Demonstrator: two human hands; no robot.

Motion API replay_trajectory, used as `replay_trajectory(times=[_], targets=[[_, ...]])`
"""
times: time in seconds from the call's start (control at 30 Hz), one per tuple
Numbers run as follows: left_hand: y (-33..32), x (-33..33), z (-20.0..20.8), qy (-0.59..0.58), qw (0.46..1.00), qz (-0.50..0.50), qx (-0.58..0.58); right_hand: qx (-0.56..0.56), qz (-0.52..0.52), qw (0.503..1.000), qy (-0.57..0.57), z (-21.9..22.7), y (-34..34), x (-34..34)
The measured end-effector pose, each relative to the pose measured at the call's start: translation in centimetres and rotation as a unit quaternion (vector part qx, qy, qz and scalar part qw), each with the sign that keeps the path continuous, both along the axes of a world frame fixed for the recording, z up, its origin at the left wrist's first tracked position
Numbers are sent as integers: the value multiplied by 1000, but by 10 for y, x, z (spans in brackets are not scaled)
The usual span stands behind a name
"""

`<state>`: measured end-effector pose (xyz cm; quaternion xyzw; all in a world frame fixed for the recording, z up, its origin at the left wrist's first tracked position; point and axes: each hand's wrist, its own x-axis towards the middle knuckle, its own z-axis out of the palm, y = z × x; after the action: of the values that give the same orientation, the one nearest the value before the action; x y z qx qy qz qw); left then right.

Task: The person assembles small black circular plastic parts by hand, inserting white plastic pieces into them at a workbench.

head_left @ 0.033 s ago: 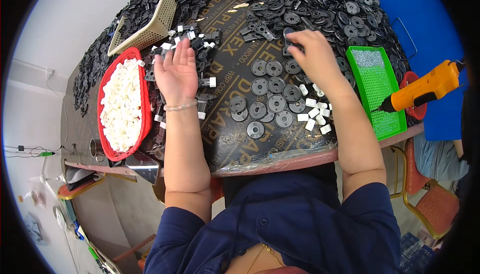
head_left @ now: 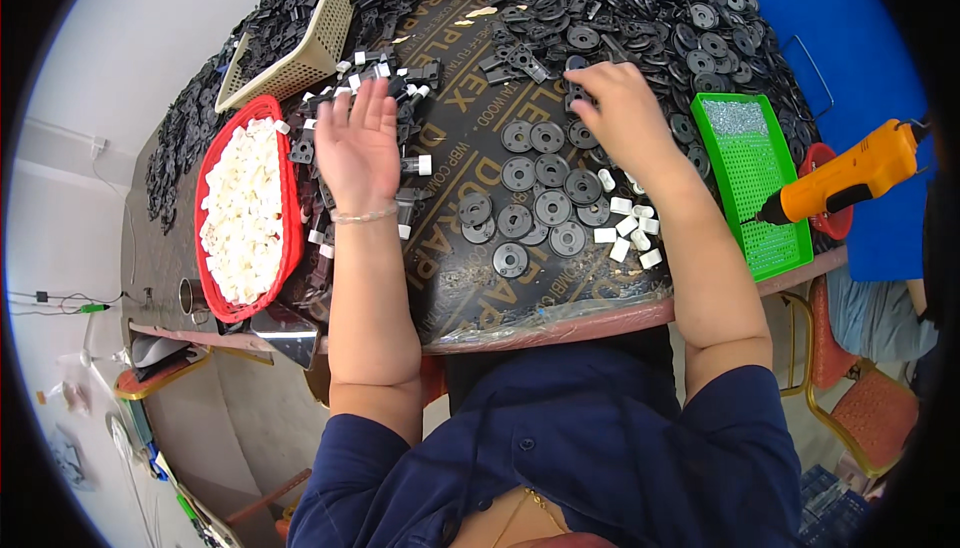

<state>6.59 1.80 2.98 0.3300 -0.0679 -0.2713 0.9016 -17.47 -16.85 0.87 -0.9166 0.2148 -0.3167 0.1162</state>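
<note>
Left hand (head_left: 358,153): shifted slightly rightward and toward the body since the earlier frame; palm up, fingers extended, nothing seen in it. White-ended black parts (head_left: 424,164) lie around it.
Right hand (head_left: 632,113): moved only slightly; thumb and fingers curled about a black part. Cannot tell whether it is gripped or merely touched.
Black part (head_left: 574,95): at the right fingertips, on their left side, partly hidden. Visible length appears to run away from the body. Right hand is clearly nearer; the left hand is well apart, to the left.
Black discs (head_left: 553,206): spread on the counter (head_left: 455,278) between the forearms, nearer the body than the black part.
White blocks (head_left: 640,230): loose group beside the right forearm, to its left.
Red basket (head_left: 293,208): left of the left forearm, filled with white pieces (head_left: 240,218).
Green tray (head_left: 748,158): right of the right forearm; orange power driver (head_left: 850,173) reaches over its edge.
</note>
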Motion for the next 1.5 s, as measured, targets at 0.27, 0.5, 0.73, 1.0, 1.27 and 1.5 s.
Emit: replay_trajectory(times=[0.27, 0.5, 0.73, 1.0, 1.27, 1.5], targets=[[-16, -56, -19, -499, 767, -234, 328, -41, -58, 990, 123, -12, -8, 7], [-16, -84, -26, -707, 579, -278, 297, 318, -9, 921, -224, 20, -18, -8], [-14, -84, -17, -610, 691, -252, 296, 93, -74, 993, -26, 37, -19, -45], [-11, -91, -1, -550, 741, -231, 308, 123, -137, 920, 345, 61, 7, -58], [-12, -85, -2, -452, 811, -256, 269, 54, -74, 973, 212, 52, 2, -51], [-14, -91, -11, -244, 866, -388, 201, 24, 40, 995, 91, 49, 24, -31]])
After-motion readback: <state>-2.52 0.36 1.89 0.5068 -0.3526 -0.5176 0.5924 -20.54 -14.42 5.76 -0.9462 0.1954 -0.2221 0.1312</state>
